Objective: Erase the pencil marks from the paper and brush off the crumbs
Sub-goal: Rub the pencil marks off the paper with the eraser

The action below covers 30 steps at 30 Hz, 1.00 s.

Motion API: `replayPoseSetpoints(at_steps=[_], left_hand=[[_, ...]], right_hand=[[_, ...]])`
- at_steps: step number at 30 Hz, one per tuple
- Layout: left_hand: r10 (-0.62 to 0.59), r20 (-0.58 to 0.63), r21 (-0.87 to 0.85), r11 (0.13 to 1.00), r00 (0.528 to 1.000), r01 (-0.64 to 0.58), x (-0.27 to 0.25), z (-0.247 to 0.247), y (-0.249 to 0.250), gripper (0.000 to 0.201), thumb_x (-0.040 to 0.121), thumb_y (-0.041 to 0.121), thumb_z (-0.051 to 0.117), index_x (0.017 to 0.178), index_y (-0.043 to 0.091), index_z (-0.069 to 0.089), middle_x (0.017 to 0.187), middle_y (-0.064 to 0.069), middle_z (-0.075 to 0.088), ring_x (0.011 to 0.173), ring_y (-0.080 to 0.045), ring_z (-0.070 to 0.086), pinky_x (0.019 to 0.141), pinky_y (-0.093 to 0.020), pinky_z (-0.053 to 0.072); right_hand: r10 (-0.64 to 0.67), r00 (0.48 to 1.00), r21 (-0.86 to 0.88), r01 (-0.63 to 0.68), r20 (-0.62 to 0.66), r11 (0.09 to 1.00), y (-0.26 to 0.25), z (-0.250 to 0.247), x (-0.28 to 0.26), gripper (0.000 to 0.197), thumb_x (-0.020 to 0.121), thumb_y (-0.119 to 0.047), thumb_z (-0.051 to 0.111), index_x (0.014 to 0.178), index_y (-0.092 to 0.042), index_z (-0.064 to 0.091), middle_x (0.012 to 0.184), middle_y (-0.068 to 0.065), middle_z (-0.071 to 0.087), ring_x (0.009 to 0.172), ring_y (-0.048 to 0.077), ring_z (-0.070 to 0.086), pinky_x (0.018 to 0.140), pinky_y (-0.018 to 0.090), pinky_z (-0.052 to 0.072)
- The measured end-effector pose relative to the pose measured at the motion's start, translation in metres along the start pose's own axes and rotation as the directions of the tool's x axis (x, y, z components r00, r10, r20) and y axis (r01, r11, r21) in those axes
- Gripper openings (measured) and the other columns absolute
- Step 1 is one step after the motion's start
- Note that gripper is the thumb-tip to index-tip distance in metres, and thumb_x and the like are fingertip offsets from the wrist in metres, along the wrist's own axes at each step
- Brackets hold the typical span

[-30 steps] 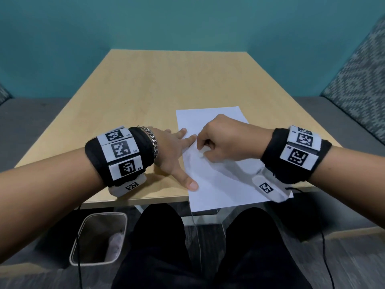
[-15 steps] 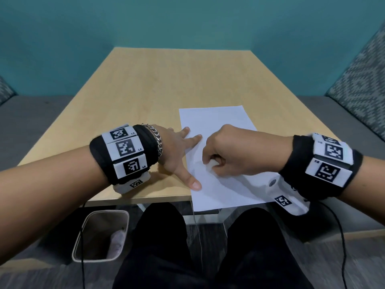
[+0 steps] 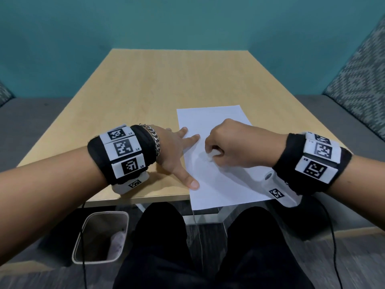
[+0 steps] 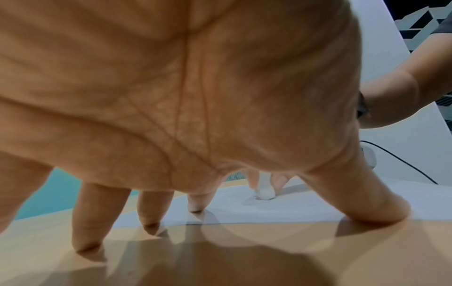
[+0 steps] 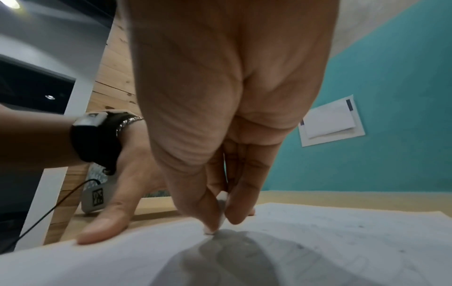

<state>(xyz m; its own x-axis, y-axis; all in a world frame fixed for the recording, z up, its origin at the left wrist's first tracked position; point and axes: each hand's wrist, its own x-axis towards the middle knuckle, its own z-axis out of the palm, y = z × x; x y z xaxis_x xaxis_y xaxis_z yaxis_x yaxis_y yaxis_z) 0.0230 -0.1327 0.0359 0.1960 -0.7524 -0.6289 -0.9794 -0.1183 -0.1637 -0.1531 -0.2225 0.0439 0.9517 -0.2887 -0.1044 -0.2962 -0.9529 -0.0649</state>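
A white sheet of paper [image 3: 216,180] lies on the wooden table [image 3: 166,84], its near end hanging over the table's front edge. My left hand [image 3: 177,151] is spread flat, thumb and one fingertip pressing the paper's left edge [image 4: 244,214], the other fingers on the wood. My right hand [image 3: 227,144] pinches a small white eraser [image 5: 221,214] between thumb and fingers, its tip pressed onto the paper [image 5: 318,241]. The eraser [image 4: 265,191] also shows in the left wrist view. Faint pencil marks and specks lie on the sheet in the right wrist view.
A waste bin [image 3: 102,236] stands on the floor under the table's front left. Grey benches with patterned cushions [image 3: 358,84] flank the table. My black-trousered legs [image 3: 166,247] are below the edge. A teal wall is behind.
My right hand with the eraser has slid back and forth on the paper, ending slightly right of a second ago. The left hand stays pressed on the sheet's edge.
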Motion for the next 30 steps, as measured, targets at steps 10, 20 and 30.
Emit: replayPoseSetpoints(at_steps=[10, 20, 30], left_hand=[[-0.004, 0.001, 0.020, 1.000, 1.000, 0.003, -0.001, -0.002, 0.001, 0.148, 0.050, 0.108, 0.052, 0.156, 0.047, -0.031, 0.171, 0.008, -0.029, 0.162, -0.035, 0.002, 0.123, -0.070, 0.015], [0.017, -0.001, 0.002, 1.000, 1.000, -0.017, 0.000, -0.002, -0.002, 0.150, 0.051, 0.106, 0.055, 0.159, 0.044, -0.028, 0.172, 0.005, -0.027, 0.162, -0.036, 0.001, 0.124, -0.069, 0.015], [0.182, -0.150, -0.136, 0.970, 0.972, -0.202, 0.011, -0.010, -0.006, 0.126, 0.062, 0.090, 0.073, 0.158, 0.026, 0.023, 0.141, 0.016, 0.044, 0.118, -0.016, 0.056, 0.107, -0.041, 0.047]], right_hand=[[-0.005, 1.000, 0.061, 0.005, -0.004, 0.998, -0.005, 0.001, -0.017, 0.020, 0.090, -0.028, 0.064, 0.105, -0.023, 0.075, 0.077, -0.009, 0.065, 0.074, 0.010, 0.056, 0.071, 0.034, 0.054], [0.279, 0.949, 0.330, -0.218, -0.149, 0.918, 0.014, -0.001, -0.070, 0.021, 0.091, -0.032, 0.074, 0.112, -0.031, 0.078, 0.083, -0.020, 0.071, 0.082, -0.005, 0.067, 0.073, 0.012, 0.051], [0.339, 0.941, 0.345, -0.322, 0.013, 0.882, -0.004, 0.019, -0.100, 0.018, 0.092, -0.034, 0.071, 0.109, -0.032, 0.077, 0.081, -0.013, 0.072, 0.079, 0.001, 0.066, 0.074, 0.022, 0.055]])
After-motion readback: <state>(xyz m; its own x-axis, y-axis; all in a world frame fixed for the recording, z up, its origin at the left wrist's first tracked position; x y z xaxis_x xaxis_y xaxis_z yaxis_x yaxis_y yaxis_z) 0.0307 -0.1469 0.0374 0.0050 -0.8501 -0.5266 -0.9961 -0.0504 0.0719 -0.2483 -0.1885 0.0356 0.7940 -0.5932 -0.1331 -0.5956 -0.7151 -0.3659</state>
